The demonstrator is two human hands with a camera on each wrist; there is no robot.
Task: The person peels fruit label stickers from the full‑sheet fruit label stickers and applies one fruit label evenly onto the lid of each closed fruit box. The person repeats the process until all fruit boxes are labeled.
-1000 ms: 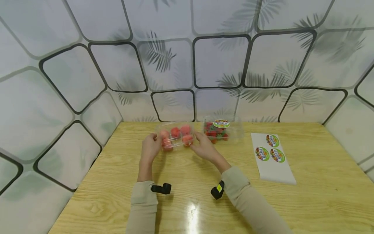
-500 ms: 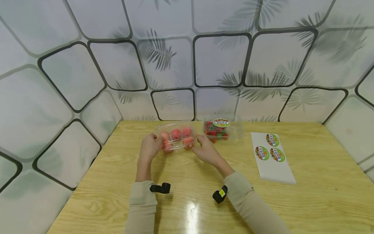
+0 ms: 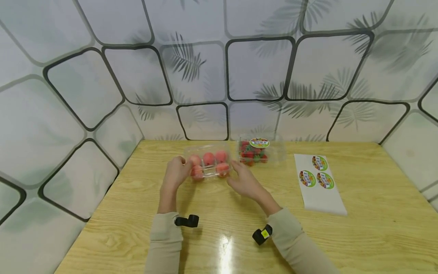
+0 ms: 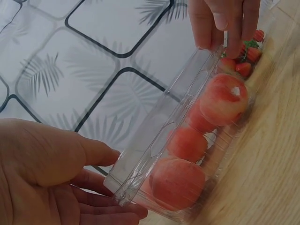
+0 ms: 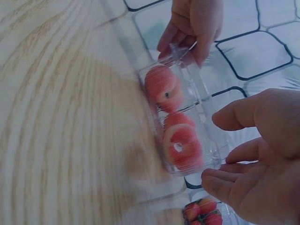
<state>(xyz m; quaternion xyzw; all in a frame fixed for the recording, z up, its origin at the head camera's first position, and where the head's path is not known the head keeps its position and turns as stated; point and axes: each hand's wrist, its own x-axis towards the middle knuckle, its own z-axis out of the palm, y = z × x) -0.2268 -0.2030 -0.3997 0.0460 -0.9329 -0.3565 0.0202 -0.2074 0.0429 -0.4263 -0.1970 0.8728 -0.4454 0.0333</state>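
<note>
A clear plastic fruit box (image 3: 209, 171) with its lid down, holding several pink-red peaches (image 4: 177, 182), is between both hands near the back of the table. At its left end, my left hand (image 3: 175, 174) pinches the rim, thumb on the lid side and fingers beneath, as the left wrist view shows. My right hand (image 3: 247, 183) holds the opposite end, fingertips at the rim and thumb by the lid edge in the right wrist view. Close over the wood, the box stands slightly tilted, long side facing me.
Right of it, a second clear box (image 3: 280, 153) of strawberries (image 3: 249, 155) bears an oval fruit label (image 3: 259, 142). Farther right lies a white sheet (image 3: 325, 203) with three round fruit stickers (image 3: 319, 163). A patterned wall (image 3: 260, 72) rises behind the wooden table (image 3: 205, 236).
The peach box has shifted slightly right and toward me. My right hand and forearm have moved a little right and nearer; the left hand stays at its end.
</note>
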